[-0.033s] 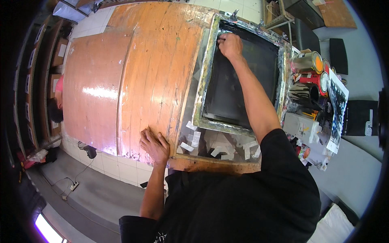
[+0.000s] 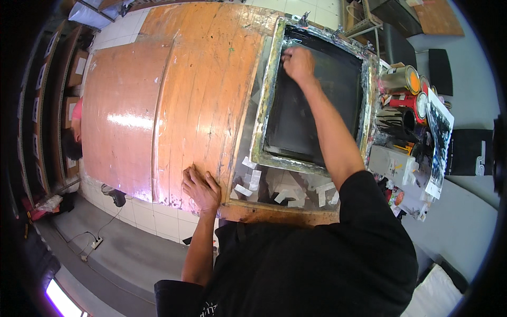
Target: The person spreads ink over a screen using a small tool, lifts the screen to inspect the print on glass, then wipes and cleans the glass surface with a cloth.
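A screen-printing frame [image 2: 255, 141] with a dark screen [image 2: 296, 129] lies at the right of the wooden table [image 2: 206, 105]. My right hand [image 2: 299, 64] reaches over the screen near its far left corner. Its fingers are curled together at the inner edge of the frame; what they hold, if anything, is hidden. On the near part of the table my left hand [image 2: 203, 189] rests palm down, fingers apart, holding nothing.
Paint cans [image 2: 404, 79] and a grey box [image 2: 391, 162] stand right of the frame. Metal clamps [image 2: 303, 20] sit on its far edge. Pieces of white tape [image 2: 288, 196] lie before it. At the far left, another person's head [image 2: 71, 143] shows beside shelves [image 2: 39, 105].
My right hand has shifted slightly left and down along the screen's corner. My left hand stays where it was.
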`<state>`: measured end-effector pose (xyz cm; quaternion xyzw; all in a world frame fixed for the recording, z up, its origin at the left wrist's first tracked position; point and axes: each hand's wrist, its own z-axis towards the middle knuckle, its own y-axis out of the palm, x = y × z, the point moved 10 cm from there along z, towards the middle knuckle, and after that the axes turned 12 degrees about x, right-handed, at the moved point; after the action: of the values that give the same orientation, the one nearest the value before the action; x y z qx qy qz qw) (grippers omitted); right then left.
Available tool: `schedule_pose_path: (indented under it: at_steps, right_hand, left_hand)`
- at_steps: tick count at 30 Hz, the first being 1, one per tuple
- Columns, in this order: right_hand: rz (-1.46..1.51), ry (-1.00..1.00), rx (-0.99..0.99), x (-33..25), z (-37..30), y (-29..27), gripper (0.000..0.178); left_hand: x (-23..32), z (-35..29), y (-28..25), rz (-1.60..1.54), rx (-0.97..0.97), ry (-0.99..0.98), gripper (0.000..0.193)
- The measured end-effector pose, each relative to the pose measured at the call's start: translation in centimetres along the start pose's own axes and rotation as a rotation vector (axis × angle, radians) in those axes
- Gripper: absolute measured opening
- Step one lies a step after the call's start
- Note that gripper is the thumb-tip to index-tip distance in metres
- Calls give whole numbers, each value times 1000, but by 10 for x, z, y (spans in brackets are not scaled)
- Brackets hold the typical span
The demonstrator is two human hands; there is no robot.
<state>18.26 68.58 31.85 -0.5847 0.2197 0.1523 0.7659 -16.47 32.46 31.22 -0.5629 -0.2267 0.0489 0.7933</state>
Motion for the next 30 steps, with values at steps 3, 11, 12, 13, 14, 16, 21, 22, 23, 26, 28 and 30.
schedule_pose_path:
  at_steps: [3,11,12,13,14,16,21,22,23,26,28,30]
  right_hand:
    - [20,-110,-27,-31,-71,-22,11]
    - [122,-284,-109,-55,-133,-41,3]
    - [71,-298,-14,-47,-106,-39,3]
    - [23,-313,82,-39,-78,-36,5]
    - [52,-278,158,-28,-52,-31,9]
    - [85,-156,243,-13,-29,-24,14]
    - [104,-80,145,-23,-74,-24,12]
    - [157,-65,129,-23,-96,-27,12]
    - [165,-70,74,-31,-117,-32,11]
    - [232,-61,-47,-45,-173,-37,10]
    - [293,-99,-107,-55,-200,-44,10]
    - [302,-104,-248,-60,-218,-42,12]
  left_hand:
    - [1,-1,-2,-2,2,1,52]
    - [-1,-3,-4,-2,4,-2,52]
    - [4,-1,-6,2,10,14,51]
    - [8,1,-9,6,20,30,50]
    - [10,4,-11,11,34,43,49]
    - [10,3,-11,3,58,61,49]
    - [8,-1,-11,6,47,37,49]
    - [5,-2,-9,2,31,19,50]
    - [3,-3,-7,-6,17,2,51]
    - [4,-4,-10,-13,26,7,51]
    - [5,-5,-11,-4,41,28,51]
    - [8,-2,-12,-7,57,48,51]
